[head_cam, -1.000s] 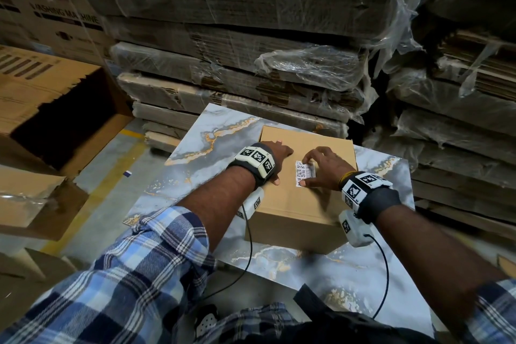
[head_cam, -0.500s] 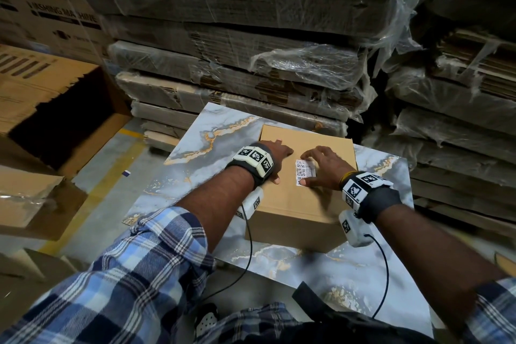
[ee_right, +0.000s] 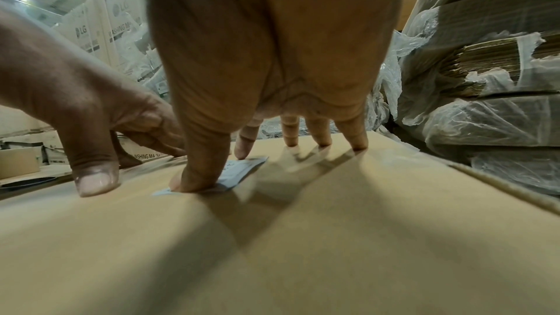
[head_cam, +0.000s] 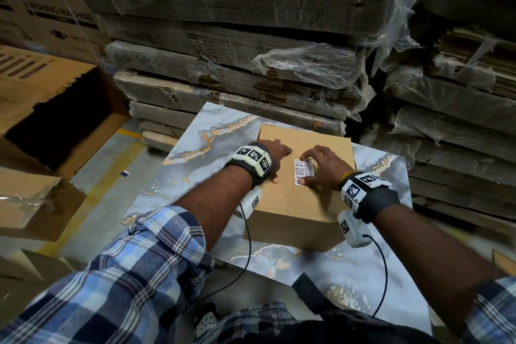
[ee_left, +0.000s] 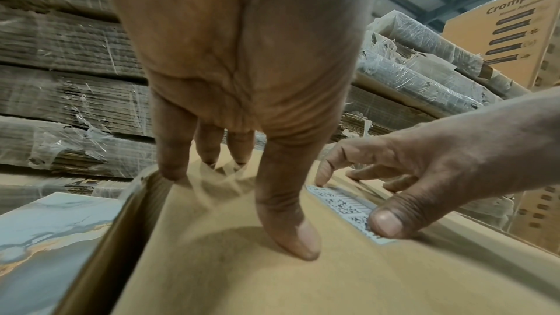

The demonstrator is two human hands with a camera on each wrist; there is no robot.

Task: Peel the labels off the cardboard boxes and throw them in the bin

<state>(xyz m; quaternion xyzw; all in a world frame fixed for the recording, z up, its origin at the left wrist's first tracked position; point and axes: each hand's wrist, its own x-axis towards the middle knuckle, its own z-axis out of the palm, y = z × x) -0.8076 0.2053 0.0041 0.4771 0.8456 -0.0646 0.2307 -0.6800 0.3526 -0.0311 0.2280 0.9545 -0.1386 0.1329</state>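
Little has moved: our left hand (head_cam: 275, 158) presses flat to steady the box (head_cam: 304, 198) while our right hand's (head_cam: 325, 169) spread fingertips pick at the label (head_cam: 303, 170).

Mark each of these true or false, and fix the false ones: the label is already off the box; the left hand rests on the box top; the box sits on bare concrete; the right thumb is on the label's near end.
1. The label is already off the cardboard box. False: it still lies on the box top.
2. The left hand rests on the box top. True.
3. The box sits on bare concrete. False: it sits on a marbled slab.
4. The right hand has its thumb on the label's near end. True.
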